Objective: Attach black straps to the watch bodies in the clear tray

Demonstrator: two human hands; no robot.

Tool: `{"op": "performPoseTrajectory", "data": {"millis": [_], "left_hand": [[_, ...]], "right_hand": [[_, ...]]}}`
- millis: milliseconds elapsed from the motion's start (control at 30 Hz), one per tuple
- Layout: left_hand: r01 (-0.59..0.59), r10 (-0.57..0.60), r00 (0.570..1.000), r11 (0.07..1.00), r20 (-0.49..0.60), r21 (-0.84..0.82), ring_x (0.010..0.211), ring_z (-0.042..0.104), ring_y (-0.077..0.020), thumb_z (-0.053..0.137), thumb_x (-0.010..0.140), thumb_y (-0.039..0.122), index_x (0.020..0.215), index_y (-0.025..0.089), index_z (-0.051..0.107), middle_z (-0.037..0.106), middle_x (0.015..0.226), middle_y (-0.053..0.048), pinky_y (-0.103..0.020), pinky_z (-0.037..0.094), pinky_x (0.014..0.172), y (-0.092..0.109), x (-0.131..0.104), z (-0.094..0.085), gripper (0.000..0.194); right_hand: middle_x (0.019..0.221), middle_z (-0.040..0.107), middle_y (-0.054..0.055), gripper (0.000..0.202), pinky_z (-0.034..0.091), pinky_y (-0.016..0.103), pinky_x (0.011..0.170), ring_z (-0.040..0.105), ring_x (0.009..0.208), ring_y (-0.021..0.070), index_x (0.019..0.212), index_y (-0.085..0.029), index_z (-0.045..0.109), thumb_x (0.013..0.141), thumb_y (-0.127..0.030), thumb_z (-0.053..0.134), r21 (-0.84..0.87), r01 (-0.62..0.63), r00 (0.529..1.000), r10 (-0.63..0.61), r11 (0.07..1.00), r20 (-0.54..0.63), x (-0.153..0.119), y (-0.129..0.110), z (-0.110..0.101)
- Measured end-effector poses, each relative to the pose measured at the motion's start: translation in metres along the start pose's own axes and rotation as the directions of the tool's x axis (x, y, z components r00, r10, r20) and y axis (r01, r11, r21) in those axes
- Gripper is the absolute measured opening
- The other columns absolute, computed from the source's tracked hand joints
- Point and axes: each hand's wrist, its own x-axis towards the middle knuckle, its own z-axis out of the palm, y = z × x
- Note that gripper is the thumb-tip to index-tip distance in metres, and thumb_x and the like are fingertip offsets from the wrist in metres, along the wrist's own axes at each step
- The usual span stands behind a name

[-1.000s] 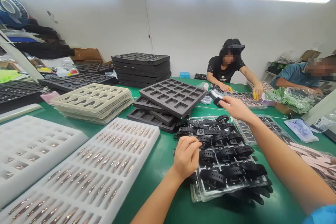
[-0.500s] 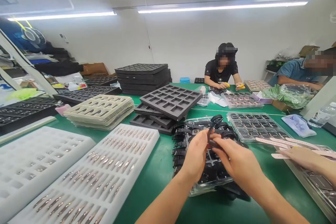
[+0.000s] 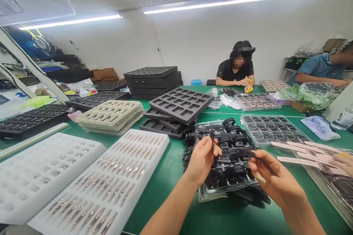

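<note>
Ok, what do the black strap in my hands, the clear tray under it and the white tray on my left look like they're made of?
Black strap: likely silicone or rubber, matte, bending between the hands.
Clear tray: thin moulded plastic, see-through and glossy.
White tray: probably foam, matte, thick with cut pockets.

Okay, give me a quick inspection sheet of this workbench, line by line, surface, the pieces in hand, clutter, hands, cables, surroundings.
Surface: green table, mostly covered in trays.
Job's things: black watch strap stretched between both hands, above a clear tray of black watches.
Clutter: white foam trays with small metal parts; beige tray stack; dark foam trays; pink straps; clear bag of green items.
Hands: left hand pinches one strap end; right hand grips the other end.
Cables: nothing seen.
Surroundings: two people seated at the far side; another person's hand at the right edge; white wall, strip lights.
</note>
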Motion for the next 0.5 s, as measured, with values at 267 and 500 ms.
{"op": "performPoseTrajectory", "data": {"millis": [267, 500], "left_hand": [[-0.078, 0.019, 0.985, 0.939, 0.174, 0.335, 0.069, 0.053, -0.0120, 0.070, 0.090, 0.046, 0.098, 0.017, 0.064, 0.059, 0.069, 0.002, -0.027, 0.043, 0.075, 0.007, 0.000, -0.010, 0.031], [-0.319, 0.268, 0.946, 0.654, 0.185, 0.686, 0.087, 0.066, -0.0204, 0.071, 0.085, 0.029, 0.098, 0.017, 0.076, 0.074, 0.095, -0.008, -0.033, 0.051, 0.086, -0.006, -0.008, -0.017, 0.018]], "right_hand": [[0.084, 0.060, 0.007, 0.058, 0.048, 0.032, 0.060, 0.055, 0.078, 0.0234, 0.107, -0.028, 0.073, 0.061, -0.061, 0.090, -0.139, 0.217, 0.976, -0.218, 0.966, 0.008, 0.026, 0.004, 0.029], [0.079, 0.059, 0.003, 0.027, 0.050, 0.029, 0.069, 0.058, 0.076, 0.0204, 0.082, -0.024, 0.064, 0.100, -0.044, 0.059, -0.637, 0.424, 0.850, -0.526, 0.643, 0.034, 0.029, 0.019, 0.046]]}}
